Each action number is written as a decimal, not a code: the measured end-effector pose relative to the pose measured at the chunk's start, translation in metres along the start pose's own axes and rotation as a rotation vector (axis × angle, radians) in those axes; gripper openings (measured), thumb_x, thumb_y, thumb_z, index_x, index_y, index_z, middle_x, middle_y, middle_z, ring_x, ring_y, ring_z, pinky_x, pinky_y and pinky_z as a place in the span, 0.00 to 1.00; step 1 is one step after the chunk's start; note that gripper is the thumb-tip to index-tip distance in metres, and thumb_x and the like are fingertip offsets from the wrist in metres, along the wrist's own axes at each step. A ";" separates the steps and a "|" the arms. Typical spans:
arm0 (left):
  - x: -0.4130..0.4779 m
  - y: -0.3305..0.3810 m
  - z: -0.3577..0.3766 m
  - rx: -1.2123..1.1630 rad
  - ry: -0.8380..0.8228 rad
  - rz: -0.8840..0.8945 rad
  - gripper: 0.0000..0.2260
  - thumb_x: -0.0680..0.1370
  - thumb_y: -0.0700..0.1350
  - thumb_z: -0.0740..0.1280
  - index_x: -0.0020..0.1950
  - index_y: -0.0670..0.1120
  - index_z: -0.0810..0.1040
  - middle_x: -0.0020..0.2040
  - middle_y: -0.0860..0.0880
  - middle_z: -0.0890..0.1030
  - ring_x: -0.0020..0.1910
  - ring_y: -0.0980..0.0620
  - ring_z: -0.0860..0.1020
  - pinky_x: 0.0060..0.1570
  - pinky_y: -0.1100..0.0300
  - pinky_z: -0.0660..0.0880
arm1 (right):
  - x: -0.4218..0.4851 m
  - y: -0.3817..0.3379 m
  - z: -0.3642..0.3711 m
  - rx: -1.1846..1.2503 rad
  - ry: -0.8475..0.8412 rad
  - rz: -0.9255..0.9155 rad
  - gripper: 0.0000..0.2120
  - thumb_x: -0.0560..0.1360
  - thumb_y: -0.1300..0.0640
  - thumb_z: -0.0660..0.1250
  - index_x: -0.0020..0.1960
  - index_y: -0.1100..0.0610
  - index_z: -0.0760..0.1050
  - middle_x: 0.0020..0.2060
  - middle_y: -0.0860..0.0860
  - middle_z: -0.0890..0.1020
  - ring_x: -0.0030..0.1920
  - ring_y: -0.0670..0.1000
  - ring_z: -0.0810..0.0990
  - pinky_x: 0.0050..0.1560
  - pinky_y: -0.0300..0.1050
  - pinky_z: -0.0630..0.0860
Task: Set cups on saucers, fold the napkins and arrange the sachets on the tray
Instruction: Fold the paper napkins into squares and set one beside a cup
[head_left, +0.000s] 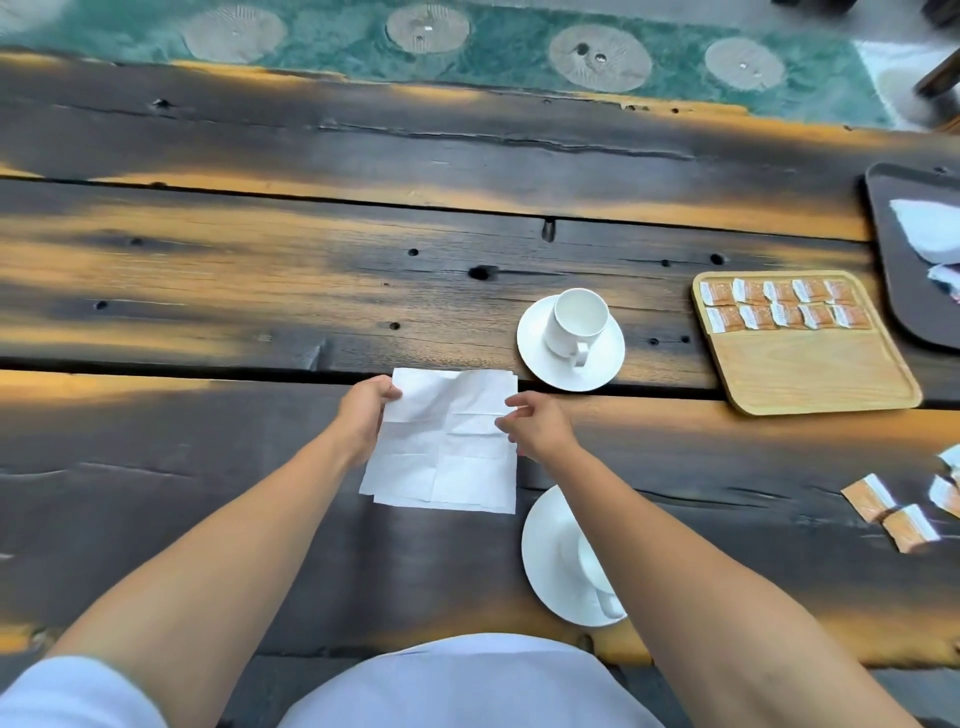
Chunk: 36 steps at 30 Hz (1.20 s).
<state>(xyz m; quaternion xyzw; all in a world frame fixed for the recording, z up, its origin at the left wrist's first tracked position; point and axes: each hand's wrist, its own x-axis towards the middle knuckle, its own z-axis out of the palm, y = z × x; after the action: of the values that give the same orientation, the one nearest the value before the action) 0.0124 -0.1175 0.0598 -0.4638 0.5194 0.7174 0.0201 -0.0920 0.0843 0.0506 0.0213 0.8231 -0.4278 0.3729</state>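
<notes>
A white paper napkin (447, 447) lies unfolded and creased on the dark wooden table (260, 291). My left hand (363, 410) pinches its far left corner. My right hand (535, 423) pinches its right edge near the far corner. A white cup (576, 319) stands on a saucer (550, 371) just beyond the napkin to the right. A second cup (597, 571) on a saucer (550, 551) sits near me, partly hidden by my right forearm. A wooden tray (810, 379) at the right holds two rows of orange sachets (784, 309).
Loose orange sachets (893, 514) lie on the table at the right edge. A dark tray (898, 291) with white napkins (930, 228) sits at the far right. Beyond the table's far edge is a green patterned floor (493, 47).
</notes>
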 end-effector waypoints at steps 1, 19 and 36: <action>-0.005 0.002 0.000 -0.053 -0.035 -0.032 0.11 0.68 0.36 0.59 0.35 0.50 0.60 0.39 0.46 0.67 0.41 0.44 0.64 0.44 0.53 0.62 | -0.002 0.001 0.000 0.002 -0.009 0.003 0.19 0.72 0.60 0.72 0.62 0.57 0.75 0.43 0.49 0.80 0.49 0.54 0.81 0.56 0.54 0.80; -0.036 0.013 -0.031 -0.206 -0.489 -0.263 0.17 0.68 0.41 0.54 0.48 0.40 0.79 0.49 0.41 0.81 0.49 0.40 0.80 0.52 0.48 0.77 | -0.024 -0.014 -0.015 0.183 -0.363 -0.125 0.15 0.70 0.66 0.74 0.55 0.58 0.77 0.48 0.55 0.83 0.45 0.52 0.83 0.50 0.50 0.80; -0.032 0.015 -0.024 -0.140 -0.369 -0.306 0.24 0.79 0.58 0.65 0.67 0.43 0.77 0.62 0.39 0.81 0.60 0.40 0.81 0.57 0.44 0.78 | -0.026 -0.019 -0.033 0.544 -0.284 0.161 0.15 0.74 0.62 0.71 0.60 0.61 0.78 0.55 0.58 0.84 0.53 0.58 0.84 0.56 0.57 0.80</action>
<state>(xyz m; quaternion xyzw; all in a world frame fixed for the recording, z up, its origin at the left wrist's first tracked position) 0.0380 -0.1282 0.0917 -0.3986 0.3797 0.8127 0.1910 -0.0999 0.1029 0.0919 0.1252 0.6139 -0.6001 0.4973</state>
